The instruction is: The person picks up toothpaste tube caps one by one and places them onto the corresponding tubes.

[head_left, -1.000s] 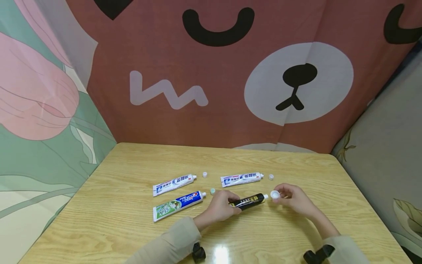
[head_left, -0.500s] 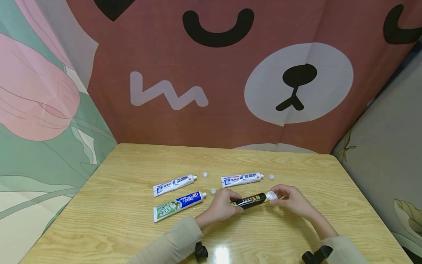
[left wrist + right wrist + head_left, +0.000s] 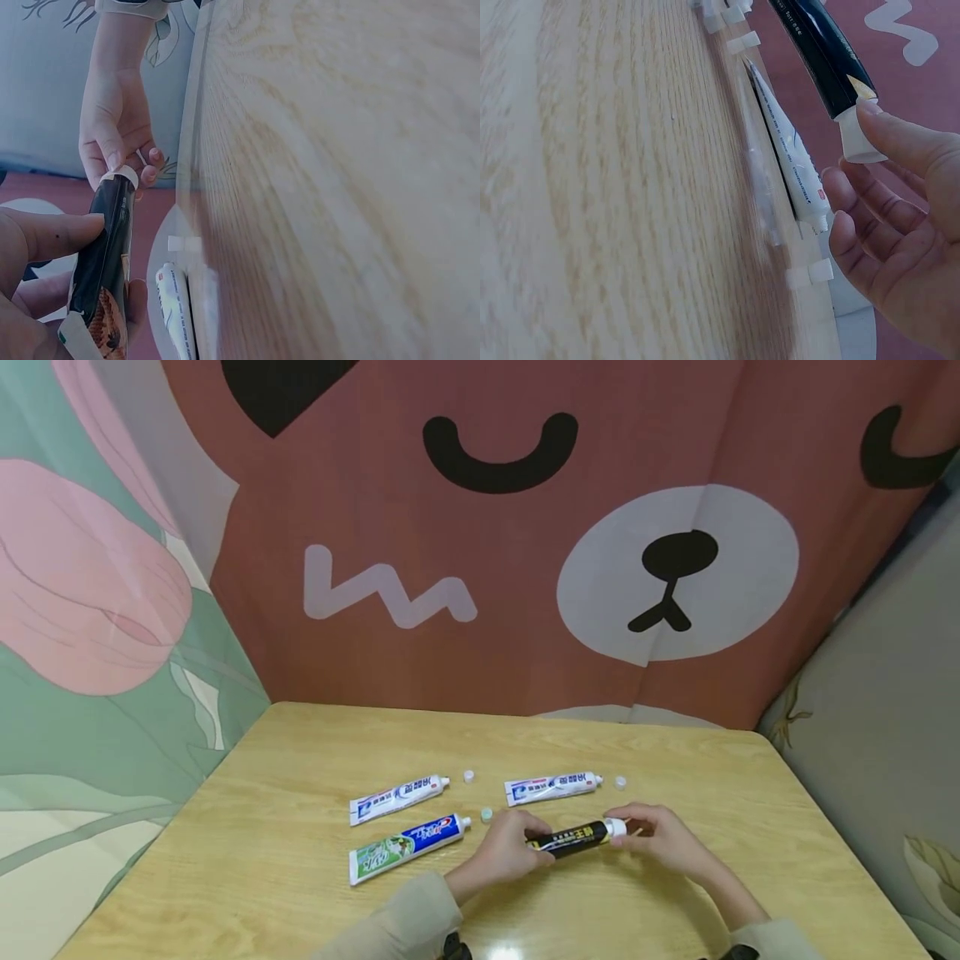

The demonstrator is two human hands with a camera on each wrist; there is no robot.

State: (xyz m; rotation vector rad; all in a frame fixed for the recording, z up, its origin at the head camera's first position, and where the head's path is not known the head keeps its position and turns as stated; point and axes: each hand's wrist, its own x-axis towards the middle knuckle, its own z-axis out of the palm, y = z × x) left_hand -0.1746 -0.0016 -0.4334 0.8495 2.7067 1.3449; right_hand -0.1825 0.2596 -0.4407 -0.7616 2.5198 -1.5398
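Bridging the gap between two hands, the black tube (image 3: 573, 840) is centre of the action, held up off the wooden table (image 3: 300, 760) with its nozzle end toward the person's right. And look at the left hand (image 3: 506, 843): thumb on one side, fingers on the other, clamped firmly around the tube's body! Over to the right hand (image 3: 667, 837), and it's a pinch, thumb and fingertips together on the wide white cap (image 3: 616, 827), which sits right over the nozzle; whether it's screwed tight, I can't tell. Just behind them lies the right-hand white tube (image 3: 552, 787), its nozzle bare, a little cap (image 3: 620, 782) just beside it. Left of the left hand, it's the green-and-blue tube (image 3: 408, 848), uncapped, with a pale green cap (image 3: 487, 814) near its tip. Beyond that, the left-hand white tube (image 3: 398, 799), uncapped too, another small cap (image 3: 468, 776) just off its nozzle. Backing it all, a reddish-brown cloth (image 3: 517, 668) with a big cartoon face!
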